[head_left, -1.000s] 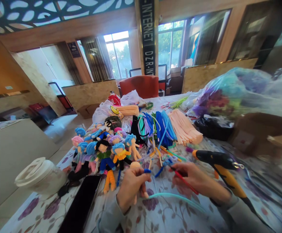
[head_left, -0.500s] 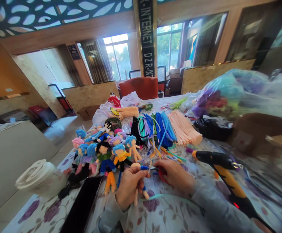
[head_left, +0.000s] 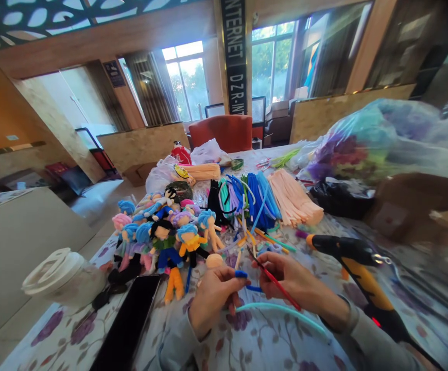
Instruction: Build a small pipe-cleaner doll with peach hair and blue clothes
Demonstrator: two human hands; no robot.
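Observation:
My left hand [head_left: 214, 294] is closed, pinching a blue pipe cleaner [head_left: 241, 274] at a small unfinished doll whose bare peach head [head_left: 214, 261] shows above the fingers. The rest of the doll is mostly hidden by the hand. Beside it, my right hand [head_left: 286, 278] is closed on slim red-handled cutters [head_left: 276, 283], their dark tips pointing up and away from the doll. A short length of blue pipe cleaner [head_left: 254, 289] lies between the hands. A pale green pipe cleaner [head_left: 274, 306] curves across the tablecloth below them.
Finished dolls [head_left: 162, 237] are heaped at left, near a phone [head_left: 129, 319] and a white lidded cup [head_left: 64, 278]. Behind the hands lie bundles of blue [head_left: 260, 201] and peach pipe cleaners [head_left: 293, 198]. A glue gun [head_left: 357, 273] with a cord is at right.
The cutters' tips have come away from the blue pipe cleaner, and my right hand has turned them upward. A piece of blue now shows between the hands. The view has shifted slightly.

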